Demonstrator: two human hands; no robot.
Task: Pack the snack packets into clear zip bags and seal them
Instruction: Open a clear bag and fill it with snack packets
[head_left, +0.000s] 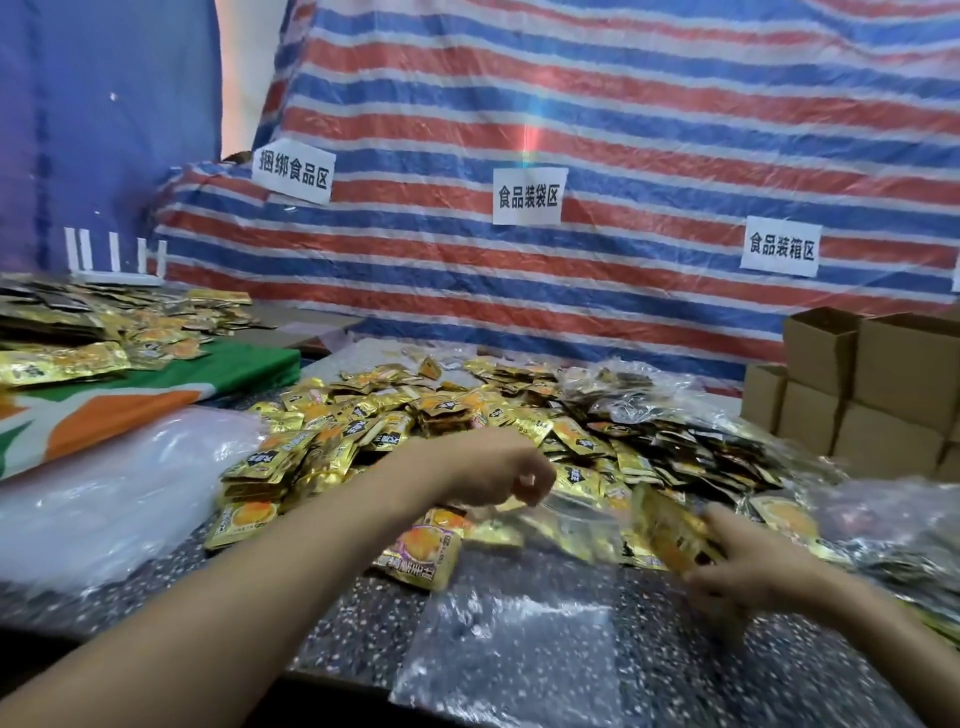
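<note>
Gold-foil packets, head view: a loose pile (395, 415) covers the far half of the speckled table (332, 639). The left hand (498, 475) reaches over the pile's near edge with its fingers curled, pinching the mouth of a clear zip bag (576, 519) that is held just above the packets. The right hand (748, 564) grips a tilted stack (667, 535) of packets, thumb on top, at the bag's right side; motion blur hides whether the stack is inside it. A second, empty bag (509, 649) lies flat on the table between the forearms. Clear plastic (104, 499) is heaped at left and boxes (883, 364) are stacked at right. Behind them hangs a striped tarp (623, 130) bearing paper labels (529, 196).
</note>
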